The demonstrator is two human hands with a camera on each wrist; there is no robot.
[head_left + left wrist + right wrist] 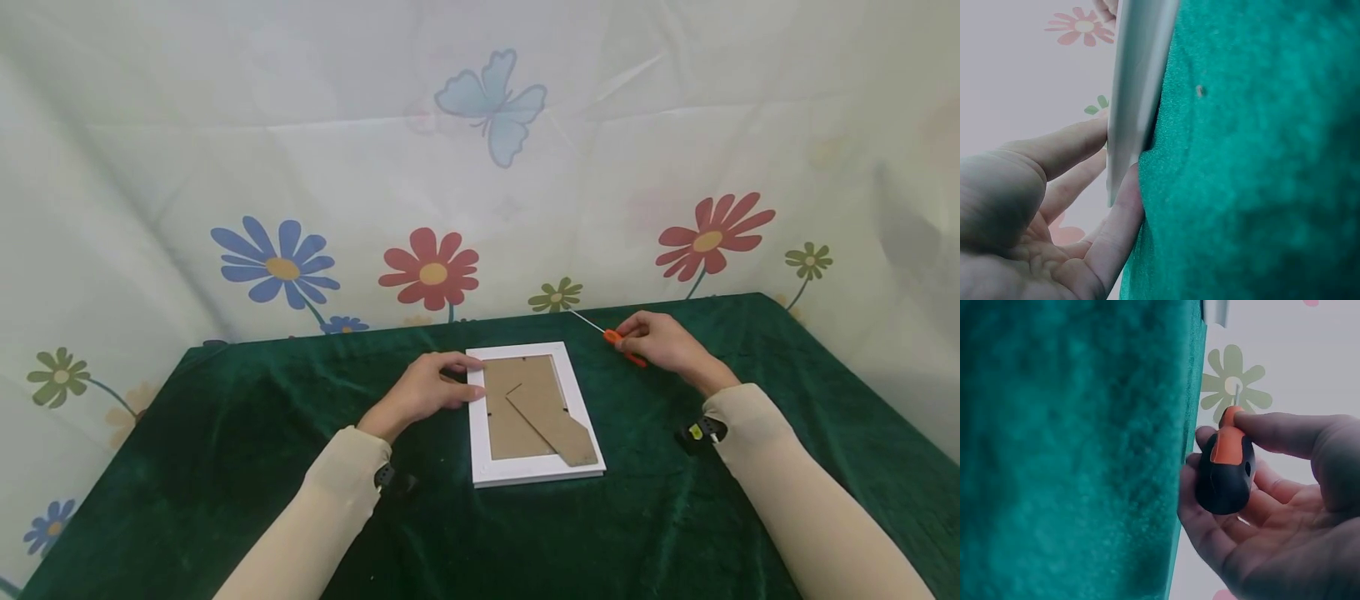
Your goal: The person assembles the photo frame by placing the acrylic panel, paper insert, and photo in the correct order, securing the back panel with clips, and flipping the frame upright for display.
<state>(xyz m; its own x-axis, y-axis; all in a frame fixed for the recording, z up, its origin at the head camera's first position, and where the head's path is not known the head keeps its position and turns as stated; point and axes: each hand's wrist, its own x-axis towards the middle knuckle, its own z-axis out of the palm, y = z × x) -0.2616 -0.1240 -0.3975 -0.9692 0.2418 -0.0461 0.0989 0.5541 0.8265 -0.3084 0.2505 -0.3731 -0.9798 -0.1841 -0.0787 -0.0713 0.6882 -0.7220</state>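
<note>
A white picture frame (480, 433) lies face down on the green cloth, its brown backing board (517, 433) and fold-out stand (573, 437) facing up. My left hand (423, 387) holds the frame's left edge; in the left wrist view the thumb rests on top of the white frame edge (1138, 75) and a finger reaches under it. To the right of the frame, my right hand (663, 342) grips a screwdriver (613, 337) by its orange and black handle, the thin metal shaft pointing up and left, away from the frame. The right wrist view shows the handle (1225, 469) between thumb and fingers.
Dark green velvet cloth (247, 450) covers the table. Behind it hangs a white curtain (345, 183) printed with flowers and a butterfly, close to the table's back edge. A dark band with a small device (701, 432) sits at the right wrist.
</note>
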